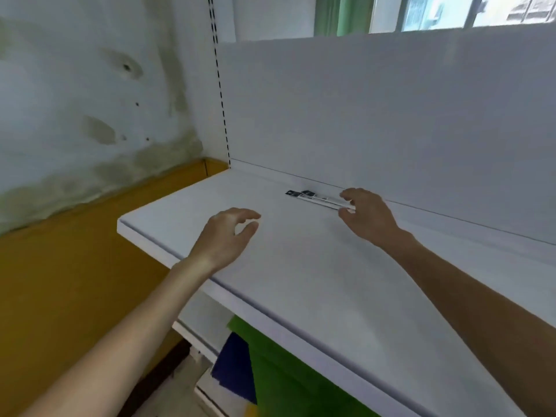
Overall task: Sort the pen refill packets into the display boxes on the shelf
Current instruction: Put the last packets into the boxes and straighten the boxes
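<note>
Head view is being reported. Pen refill packets point(316, 199) are being found lying flat on the white shelf point(301, 266), near its rear edge and just beside the back panel point(391, 115), with their dark header ends pointing left. Their right end is apparently being pinched between the thumb and curled fingers of the right hand point(368, 216). The left hand point(224, 239) is being held over the shelf, well left of the packets, its fingers loosely curled and released, with nothing being grasped.

Risks are being noted as follows. The packets are thin and are being gripped at 1 end only. If they are lifted so, the bundle is judged likely to droop or fan apart, and a packet may be dropped onto the shelf or off its front edge. Packets lying flush on a smooth surface are being judged hard to get under, and a slide against the back panel could be caused by a pushing fingertip. No display box is being shown, so the destination is not being confirmed. Mis-sorting could be caused by labels going unread, and the print is too blurred to be read here.

Counts are being recorded: 2 hands; 1 shelf; 1 back panel; 2 dark headers being made out, so at least 2 packets, the exact number not being determinable; 0 display boxes in view.
</note>
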`<state>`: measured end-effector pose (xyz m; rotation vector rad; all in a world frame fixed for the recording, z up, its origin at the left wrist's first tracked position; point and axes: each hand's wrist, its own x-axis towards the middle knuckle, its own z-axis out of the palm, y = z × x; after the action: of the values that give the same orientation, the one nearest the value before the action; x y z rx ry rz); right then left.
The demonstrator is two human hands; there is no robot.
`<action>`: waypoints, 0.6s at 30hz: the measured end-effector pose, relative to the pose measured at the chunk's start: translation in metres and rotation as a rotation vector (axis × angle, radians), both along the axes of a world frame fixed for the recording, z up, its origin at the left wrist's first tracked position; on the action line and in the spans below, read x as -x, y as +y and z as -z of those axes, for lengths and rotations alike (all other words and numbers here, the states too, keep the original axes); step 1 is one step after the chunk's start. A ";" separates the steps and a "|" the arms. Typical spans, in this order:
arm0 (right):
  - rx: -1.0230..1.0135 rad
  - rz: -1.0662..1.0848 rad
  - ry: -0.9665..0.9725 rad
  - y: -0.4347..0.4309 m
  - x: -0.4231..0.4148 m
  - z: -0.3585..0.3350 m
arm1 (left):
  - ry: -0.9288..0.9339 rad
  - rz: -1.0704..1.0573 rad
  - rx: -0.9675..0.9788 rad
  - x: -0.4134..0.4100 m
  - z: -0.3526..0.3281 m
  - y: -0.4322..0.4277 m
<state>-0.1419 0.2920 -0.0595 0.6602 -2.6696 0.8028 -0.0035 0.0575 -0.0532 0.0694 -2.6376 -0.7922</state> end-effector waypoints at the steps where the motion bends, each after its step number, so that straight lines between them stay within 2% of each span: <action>1: -0.049 0.047 -0.030 -0.008 0.013 0.003 | -0.013 0.012 -0.003 0.007 0.001 -0.012; 4: -0.188 0.178 -0.131 -0.027 0.041 0.016 | -0.059 0.062 0.000 0.027 0.007 -0.042; 7: -0.277 0.246 -0.090 -0.039 0.052 0.031 | -0.099 0.104 -0.006 0.043 0.013 -0.066; 11: -0.317 0.228 -0.014 -0.050 0.057 0.029 | -0.123 0.157 -0.038 0.064 0.019 -0.083; 14: -0.402 0.226 -0.040 -0.056 0.060 0.025 | -0.107 0.203 -0.067 0.078 0.022 -0.083; 18: -0.392 0.220 -0.102 -0.058 0.054 0.022 | -0.116 0.273 -0.054 0.089 0.020 -0.077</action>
<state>-0.1962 0.2336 -0.0817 0.4032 -2.9553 0.2631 -0.0928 -0.0191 -0.0734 -0.2428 -2.7722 -0.9746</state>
